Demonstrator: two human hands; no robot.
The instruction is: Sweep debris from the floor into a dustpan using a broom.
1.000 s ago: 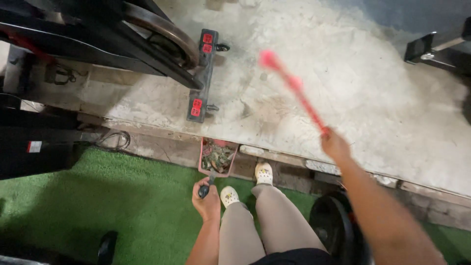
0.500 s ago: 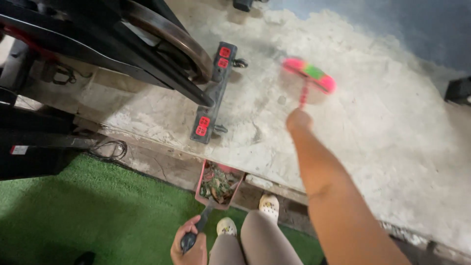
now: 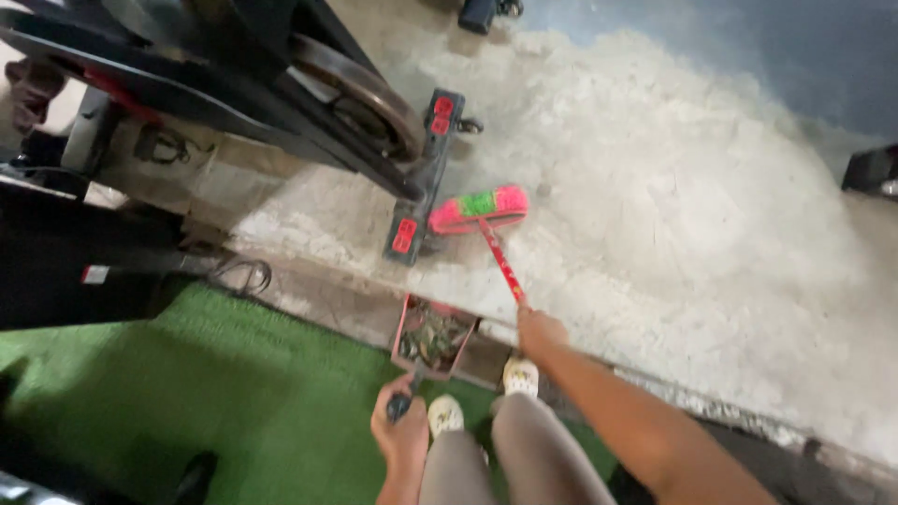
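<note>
Pink broom (image 3: 479,209) beside machine foot (image 3: 423,178), right hand (image 3: 540,330)

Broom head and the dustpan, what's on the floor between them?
In the head view, only bare dusty concrete and the floor's edge lie between the broom head and the dustpan; the red broom handle crosses above it.

My right arm reaches forward and down, stretched nearly straight, bare from the elbow to the wrist. My right hand (image 3: 540,332) is curled into a fist, knuckles up, closed around a thin handle. My left hand (image 3: 400,432) sits low and close to my body, forearm short in view, fingers wrapped tight around a dark grip with the thumb on top. My two hands are apart, my knees between them below.
</note>
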